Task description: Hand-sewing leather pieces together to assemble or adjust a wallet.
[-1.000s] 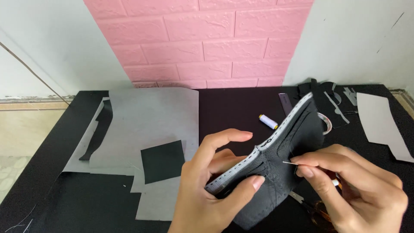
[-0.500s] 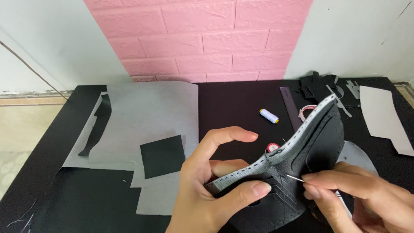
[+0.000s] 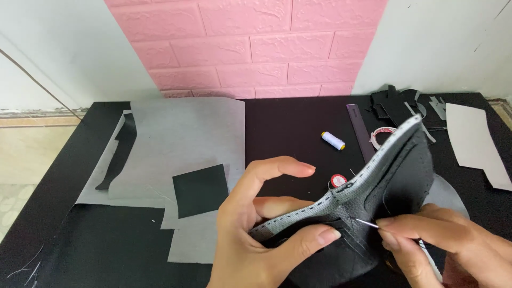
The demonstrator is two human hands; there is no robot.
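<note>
Your right hand pinches a thin needle between thumb and forefinger, its tip set against the black leather piece near the seam. Your left hand clamps that piece from its 9 o'clock side, thumb pressed on the near face and fingers curled behind the grey perforated strip that runs along its edge toward 1 o'clock.

Compared with half a second ago, the needle sits closer in to the leather and your right hand has slid toward 5 o'clock, so the stitch looks to be going in rather than pulling out. The piece itself is tilted a little more upright, held above the black table.

Outward from the work: a small red-and-white thread bobbin lies just at 11 o'clock of the seam, a white thread spool farther at 12, and a dark ruler beside it. At 9 o'clock, grey sheets carry a black square.
</note>
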